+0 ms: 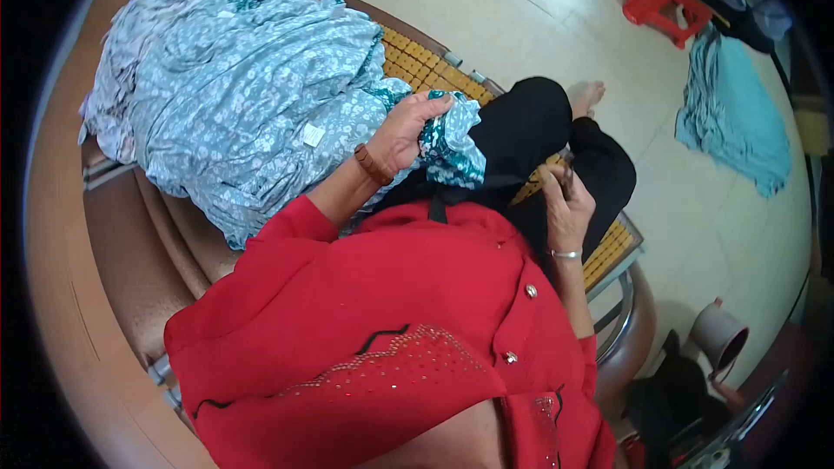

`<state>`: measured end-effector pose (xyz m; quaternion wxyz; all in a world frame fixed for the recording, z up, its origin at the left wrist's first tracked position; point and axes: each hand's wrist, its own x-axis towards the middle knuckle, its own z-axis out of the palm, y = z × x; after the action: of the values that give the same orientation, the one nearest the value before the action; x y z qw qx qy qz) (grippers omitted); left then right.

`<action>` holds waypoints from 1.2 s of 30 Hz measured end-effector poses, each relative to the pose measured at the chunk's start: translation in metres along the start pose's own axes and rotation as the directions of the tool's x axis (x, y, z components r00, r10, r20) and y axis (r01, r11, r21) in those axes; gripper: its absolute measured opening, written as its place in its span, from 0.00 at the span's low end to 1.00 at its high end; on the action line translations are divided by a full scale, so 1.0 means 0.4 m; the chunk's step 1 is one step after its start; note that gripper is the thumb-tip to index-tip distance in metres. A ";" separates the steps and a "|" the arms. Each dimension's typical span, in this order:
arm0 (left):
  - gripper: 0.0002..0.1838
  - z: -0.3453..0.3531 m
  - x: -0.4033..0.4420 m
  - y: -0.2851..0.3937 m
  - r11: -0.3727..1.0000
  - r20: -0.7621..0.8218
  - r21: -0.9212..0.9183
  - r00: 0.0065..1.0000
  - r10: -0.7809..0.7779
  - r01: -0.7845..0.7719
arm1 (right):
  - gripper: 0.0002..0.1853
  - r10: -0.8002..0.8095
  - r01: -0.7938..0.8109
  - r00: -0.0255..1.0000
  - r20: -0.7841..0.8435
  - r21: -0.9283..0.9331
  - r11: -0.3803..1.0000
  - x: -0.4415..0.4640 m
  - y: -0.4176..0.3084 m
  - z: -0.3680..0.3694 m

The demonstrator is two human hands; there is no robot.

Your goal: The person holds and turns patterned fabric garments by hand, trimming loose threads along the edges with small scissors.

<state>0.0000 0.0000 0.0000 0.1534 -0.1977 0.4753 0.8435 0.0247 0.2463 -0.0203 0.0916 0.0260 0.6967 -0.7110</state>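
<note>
My left hand (pixel 408 135), with a brown band on its wrist, grips a bunched part of a light blue floral cloth (pixel 458 143) with darker teal patches. The cloth hangs over my lap beside the black trousers. To the left lies a big heap of floral garments (pixel 252 95) in the same print, with a white label (pixel 312 135) showing on it. My right hand (pixel 566 208), wearing a silver bangle, is closed around a small dark tool (pixel 568 175) above my other leg. Its exact kind is hard to make out. The two hands are apart.
Under me is a brown seat (pixel 139 252) with a bamboo tile mat (pixel 417 61). A red stool (pixel 656 0) stands on the tiled floor (pixel 512 0) at the upper right. Teal cloth (pixel 734 113) lies on the floor, and a pinkish cylindrical container (pixel 719 334) is at lower right.
</note>
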 end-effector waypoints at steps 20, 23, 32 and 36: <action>0.09 0.017 -0.004 -0.071 0.992 0.011 -0.016 0.992 -0.123 0.123 | 0.05 -0.072 0.071 0.997 0.006 0.115 0.991 0.035 0.033 0.149; 0.09 0.020 -0.003 -0.080 0.997 0.067 0.054 0.996 -0.052 0.048 | 0.04 -0.128 0.132 0.986 0.105 -0.024 0.991 0.019 0.043 0.161; 0.08 0.004 -0.002 -0.100 0.982 0.075 -0.121 0.988 -0.134 0.143 | 0.04 0.192 -0.243 0.967 0.168 0.382 0.892 0.011 0.051 0.131; 0.08 0.039 -0.014 -0.082 0.998 0.067 0.020 0.996 -0.067 0.066 | 0.04 0.202 -0.318 0.945 0.257 0.572 0.756 0.019 0.059 0.110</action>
<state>0.0166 0.0295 -0.0141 0.1991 -0.1833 0.4706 0.8398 0.0251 0.2015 -0.0435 0.2389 0.0868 0.4101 -0.8759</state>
